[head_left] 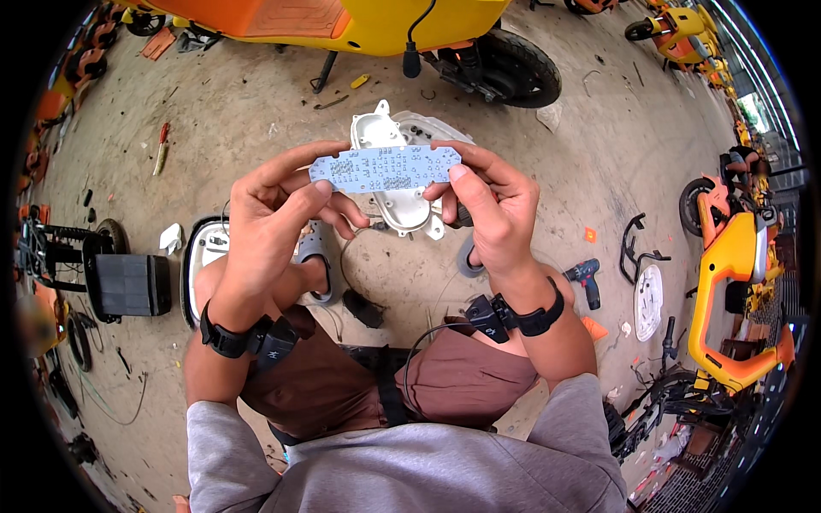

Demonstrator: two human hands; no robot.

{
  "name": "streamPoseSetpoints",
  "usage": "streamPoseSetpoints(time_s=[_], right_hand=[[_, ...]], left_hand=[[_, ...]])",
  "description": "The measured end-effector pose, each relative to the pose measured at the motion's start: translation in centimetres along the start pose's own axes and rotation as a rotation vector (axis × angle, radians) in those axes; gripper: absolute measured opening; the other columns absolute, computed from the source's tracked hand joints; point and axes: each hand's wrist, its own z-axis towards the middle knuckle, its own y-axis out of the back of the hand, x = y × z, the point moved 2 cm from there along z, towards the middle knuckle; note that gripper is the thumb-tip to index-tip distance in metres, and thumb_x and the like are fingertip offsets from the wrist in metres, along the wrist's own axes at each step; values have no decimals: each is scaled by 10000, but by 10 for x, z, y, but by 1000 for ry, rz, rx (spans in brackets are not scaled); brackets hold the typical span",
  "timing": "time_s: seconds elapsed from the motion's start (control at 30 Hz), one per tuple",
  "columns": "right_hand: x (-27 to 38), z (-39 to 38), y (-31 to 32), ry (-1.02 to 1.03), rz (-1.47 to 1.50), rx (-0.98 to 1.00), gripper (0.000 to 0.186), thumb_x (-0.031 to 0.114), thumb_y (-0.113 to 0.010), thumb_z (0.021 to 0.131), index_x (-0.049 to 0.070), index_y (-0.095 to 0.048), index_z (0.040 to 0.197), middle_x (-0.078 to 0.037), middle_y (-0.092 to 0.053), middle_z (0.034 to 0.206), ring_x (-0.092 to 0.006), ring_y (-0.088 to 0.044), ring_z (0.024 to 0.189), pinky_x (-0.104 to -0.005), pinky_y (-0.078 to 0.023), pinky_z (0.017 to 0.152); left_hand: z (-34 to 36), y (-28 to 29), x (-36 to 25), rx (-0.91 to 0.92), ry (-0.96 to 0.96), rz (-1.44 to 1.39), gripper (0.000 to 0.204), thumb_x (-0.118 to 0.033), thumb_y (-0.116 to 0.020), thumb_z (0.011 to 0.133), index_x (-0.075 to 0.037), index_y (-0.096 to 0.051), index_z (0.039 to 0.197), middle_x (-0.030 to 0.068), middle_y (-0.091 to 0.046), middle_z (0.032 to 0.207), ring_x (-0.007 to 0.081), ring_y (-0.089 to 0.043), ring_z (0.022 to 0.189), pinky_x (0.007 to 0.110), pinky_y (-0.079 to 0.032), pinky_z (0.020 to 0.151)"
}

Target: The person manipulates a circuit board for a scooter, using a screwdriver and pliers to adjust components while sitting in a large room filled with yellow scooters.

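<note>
Pinches a pale-blue printed circuit board (385, 171) by both ends between the fingers of left hand (267, 203) and right hand (503, 209). Has a white plastic housing (406, 211) below the fingertips and a yellow-and-orange scooter (376, 24) well beyond them.

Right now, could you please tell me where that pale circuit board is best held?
Probably take the pale circuit board by its two narrow ends, one hand from each side, as the left hand and right hand pinch it: it is long and flat, and small dark details dot its face between them.
</note>
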Motion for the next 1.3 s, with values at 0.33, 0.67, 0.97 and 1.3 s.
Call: streamPoseSetpoints(time_s=[0.33, 0.67, 0.97, 1.3], right_hand=[[0, -1, 3, 3, 22, 24, 284, 10, -509, 881, -66, -636, 1124, -116, -673, 800, -49, -536, 585, -187, -439, 541], [0, -2, 2, -12, 20, 5, 301, 43, -502, 899, -67, -622, 1152, -139, -676, 851, -60, -523, 577, -201, -434, 545], [0, -1, 1, -10, 17, -7, 282, 79, -537, 916, -55, -631, 1145, -126, -678, 821, -55, -522, 571, -193, -420, 539], [-2, 4, 1, -20, -93, -133, 248, 109, -578, 922, -37, -660, 1106, -98, -682, 790, -50, -511, 550, -191, -394, 502]], left_hand=[[1, 0, 2, 5, 27, -23, 351, -6, -465, 918, 118, -513, 1242, 191, -665, 838, 256, -698, 758, 308, -569, 637], [3, 2, 1, 48, 23, -111, 420, 15, -490, 892, 109, -464, 1300, 204, -660, 926, 289, -693, 802, 338, -582, 654], [3, 3, 3, 39, 18, -61, 417, -28, -542, 926, 96, -449, 1313, 206, -654, 990, 264, -692, 798, 327, -578, 631], [6, 2, 7, -47, -122, 226, 426, 11, -638, 872, 48, -514, 1278, 133, -678, 949, 164, -671, 770, 265, -554, 646]])
